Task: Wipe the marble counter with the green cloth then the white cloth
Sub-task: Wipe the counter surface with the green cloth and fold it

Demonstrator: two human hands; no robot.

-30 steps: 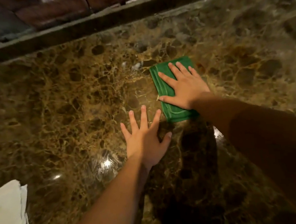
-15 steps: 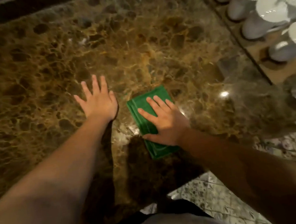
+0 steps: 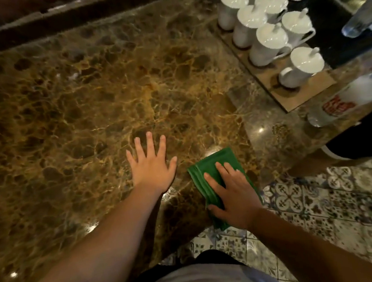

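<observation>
A folded green cloth lies on the brown marble counter right at its near corner, its lower end reaching the edge. My right hand presses flat on the cloth, fingers spread over it. Just to the cloth's left, my left hand rests palm down on bare marble with its fingers apart, holding nothing. The white cloth is out of view.
Several white lidded cups stand on a tray at the back right. A clear plastic bottle lies beside the tray. A raised ledge borders the far side. Patterned floor tiles lie below the counter's near edge.
My right hand has dragged the green cloth toward me, from the counter's middle to its near corner. The left hand has followed alongside. The view swung right, losing the white cloth.
</observation>
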